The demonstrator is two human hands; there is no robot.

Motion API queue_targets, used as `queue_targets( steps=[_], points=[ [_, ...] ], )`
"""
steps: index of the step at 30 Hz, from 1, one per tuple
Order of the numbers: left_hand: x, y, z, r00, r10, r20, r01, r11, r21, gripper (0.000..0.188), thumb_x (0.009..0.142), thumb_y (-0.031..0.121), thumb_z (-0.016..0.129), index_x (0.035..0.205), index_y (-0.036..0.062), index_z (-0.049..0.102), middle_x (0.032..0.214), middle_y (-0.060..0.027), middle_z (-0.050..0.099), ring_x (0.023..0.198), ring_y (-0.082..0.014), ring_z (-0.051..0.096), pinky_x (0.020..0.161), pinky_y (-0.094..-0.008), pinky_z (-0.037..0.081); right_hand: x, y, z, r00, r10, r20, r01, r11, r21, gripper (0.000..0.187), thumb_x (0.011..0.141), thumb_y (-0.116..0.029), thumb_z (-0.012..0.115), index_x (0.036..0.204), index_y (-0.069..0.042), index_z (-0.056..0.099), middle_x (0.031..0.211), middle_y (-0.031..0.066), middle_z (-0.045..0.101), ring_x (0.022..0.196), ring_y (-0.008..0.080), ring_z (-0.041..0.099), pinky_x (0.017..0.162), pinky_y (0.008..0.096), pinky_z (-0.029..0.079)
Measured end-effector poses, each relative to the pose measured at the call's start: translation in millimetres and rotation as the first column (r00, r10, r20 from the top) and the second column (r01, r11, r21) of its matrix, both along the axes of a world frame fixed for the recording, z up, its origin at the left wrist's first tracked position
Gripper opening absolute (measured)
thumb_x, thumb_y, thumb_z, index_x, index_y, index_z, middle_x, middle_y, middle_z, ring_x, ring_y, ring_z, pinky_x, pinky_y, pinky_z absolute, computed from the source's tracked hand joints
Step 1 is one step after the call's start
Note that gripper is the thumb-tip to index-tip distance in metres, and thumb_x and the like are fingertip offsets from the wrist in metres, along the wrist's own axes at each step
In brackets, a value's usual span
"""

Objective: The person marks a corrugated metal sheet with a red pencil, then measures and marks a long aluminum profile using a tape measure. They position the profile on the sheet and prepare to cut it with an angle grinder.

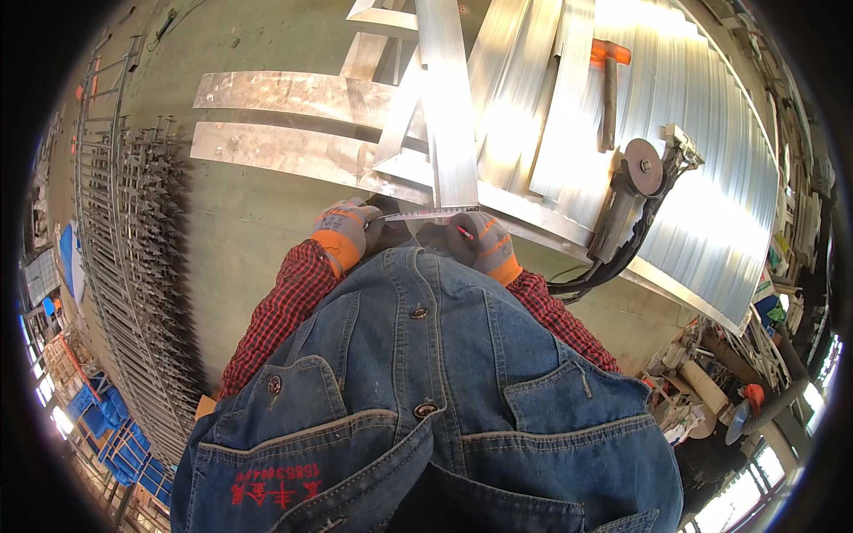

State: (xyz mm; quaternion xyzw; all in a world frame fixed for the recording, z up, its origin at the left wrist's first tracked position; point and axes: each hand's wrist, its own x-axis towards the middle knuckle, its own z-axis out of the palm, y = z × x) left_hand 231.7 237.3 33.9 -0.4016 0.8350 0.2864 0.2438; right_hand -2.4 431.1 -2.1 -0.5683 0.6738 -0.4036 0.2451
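1. At the centre of the head view, a pale measuring tape (426, 214) is stretched nearly level between two gloved hands, just below the lower end of a long silvery bar (453, 133); whether the bar is touched by it cannot be told.

2. Left of centre, the tape's left end is gripped by the left hand (348, 229) – its fingers are curled in, and the glove is grey with an orange cuff.

3. Right of centre, the tape's right end is held by the right hand (484, 240), its fingers closed; a small red item (465, 233) is also held there, its kind too small to be told.

4. At upper centre, the bar is crossed by a slanting metal piece (402, 120), and to the left two broad metal strips (284, 140) are laid side by side.

5. At the upper right, ribbed metal sheets (711, 160) are spread out; on them are rested a hammer (609, 102) with an orange head and – nearer the right hand – a cutting grinder (622, 204) with a round disc (646, 167).

6. Along the left side, dark metal racks (115, 222) are seen; in the lower half, the frame is filled by blue denim clothing (382, 373).
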Motion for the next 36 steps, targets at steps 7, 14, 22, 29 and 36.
queue_targets(
  steps=[7, 14, 22, 29, 36],
  points=[
    [1, 0, -4, 1.000, -0.008, -0.012, 0.008, 1.000, -0.015, 0.028, 0.109, 0.041, 0.069, 0.125, 0.0264, 0.087, 0.128, -0.0112, 0.079, 0.126, -0.0362, 0.073, 0.109, -0.0484, 0.060, 0, 1, -3, 1.000, -0.010, 0.013, 0.010, 1.000, -0.006, 0.013, 0.094, -0.005, 0.083, 0.105, -0.005, 0.076, 0.093, 0.0163, 0.079, 0.084, 0.0355, 0.078, 0.072, 0.0449, 0.062],
    [3, 0, -3, 0.999, -0.008, -0.043, 0.007, 1.000, -0.024, 0.027, 0.109, 0.040, 0.070, 0.125, 0.0264, 0.087, 0.129, -0.0096, 0.079, 0.126, -0.0349, 0.073, 0.109, -0.0479, 0.060, 1, 2, -3, 1.000, -0.015, -0.021, 0.014, 1.000, -0.010, 0.013, 0.095, -0.006, 0.083, 0.105, -0.005, 0.075, 0.093, 0.0161, 0.078, 0.083, 0.0361, 0.078, 0.072, 0.0455, 0.062],
    [0, -1, 1, 1.000, -0.010, -0.016, 0.010, 1.000, -0.002, 0.029, 0.111, 0.040, 0.068, 0.128, 0.0273, 0.086, 0.131, -0.0090, 0.079, 0.128, -0.0343, 0.073, 0.112, -0.0478, 0.059, 2, 2, 1, 0.999, -0.041, 0.036, 0.041, 0.999, 0.016, 0.013, 0.096, -0.009, 0.084, 0.104, -0.004, 0.076, 0.094, 0.0169, 0.079, 0.085, 0.0355, 0.078, 0.073, 0.0449, 0.062],
    [9, -8, -11, 0.985, 0.013, -0.173, -0.002, 0.998, 0.067, 0.027, 0.109, 0.037, 0.070, 0.125, 0.0230, 0.085, 0.129, -0.0125, 0.079, 0.118, -0.0376, 0.076, 0.105, -0.0475, 0.060, 6, 6, 20, 0.960, -0.281, -0.009, 0.279, 0.955, -0.098, 0.012, 0.102, -0.008, 0.079, 0.113, -0.003, 0.079, 0.101, 0.0159, 0.082, 0.091, 0.0291, 0.082, 0.081, 0.0402, 0.065],
    [21, -28, -30, 0.850, 0.334, -0.406, -0.296, 0.942, 0.156, 0.037, 0.109, 0.039, 0.072, 0.137, 0.0154, 0.081, 0.123, -0.0200, 0.080, 0.102, -0.0393, 0.078, 0.092, -0.0481, 0.061, -30, 13, 11, 0.838, -0.520, 0.164, 0.523, 0.852, 0.023, 0.027, 0.119, -0.008, 0.059, 0.142, 0.002, 0.069, 0.125, 0.0174, 0.080, 0.118, 0.0244, 0.077, 0.107, 0.0405, 0.060]
  ],
)
